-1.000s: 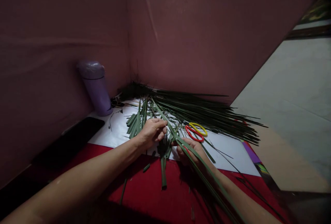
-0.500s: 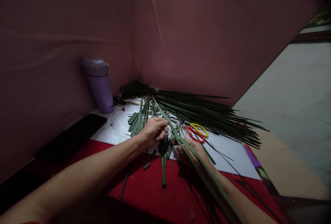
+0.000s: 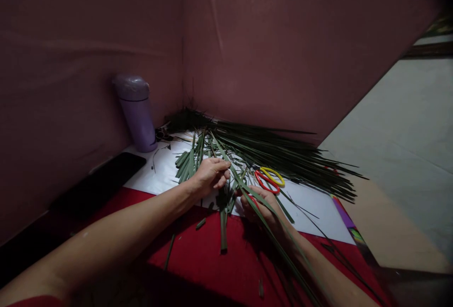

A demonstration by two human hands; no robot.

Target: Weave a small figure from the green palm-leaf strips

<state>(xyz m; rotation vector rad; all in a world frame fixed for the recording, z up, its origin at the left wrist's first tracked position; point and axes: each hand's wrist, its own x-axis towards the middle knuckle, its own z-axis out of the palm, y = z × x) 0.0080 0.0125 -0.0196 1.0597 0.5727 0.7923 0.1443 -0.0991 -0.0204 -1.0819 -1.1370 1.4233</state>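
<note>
Long green leaf strips (image 3: 238, 178) run from the pile past both hands toward the bottom right. My left hand (image 3: 213, 173) is closed, its thumb and fingertips pinching a strip. Lower and to the right, my right hand (image 3: 261, 203) is closed around the strips, and a red loop shows among its fingers. Behind that hand lie scissors with red and yellow handles (image 3: 272, 178). A fan of cut leaf pieces (image 3: 186, 165) rests left of centre, and a thick stalk (image 3: 223, 231) points toward the front.
A large bundle of long dark leaves (image 3: 286, 151) spreads along the back wall. At the left stand a purple bottle (image 3: 138, 118) and a black flat object (image 3: 102, 179). White sheet (image 3: 318, 215) covers part of the red cloth (image 3: 198, 269), where small leaf scraps lie.
Both hands keep their hold and have barely moved. The strips over my right forearm have shifted slightly.
</note>
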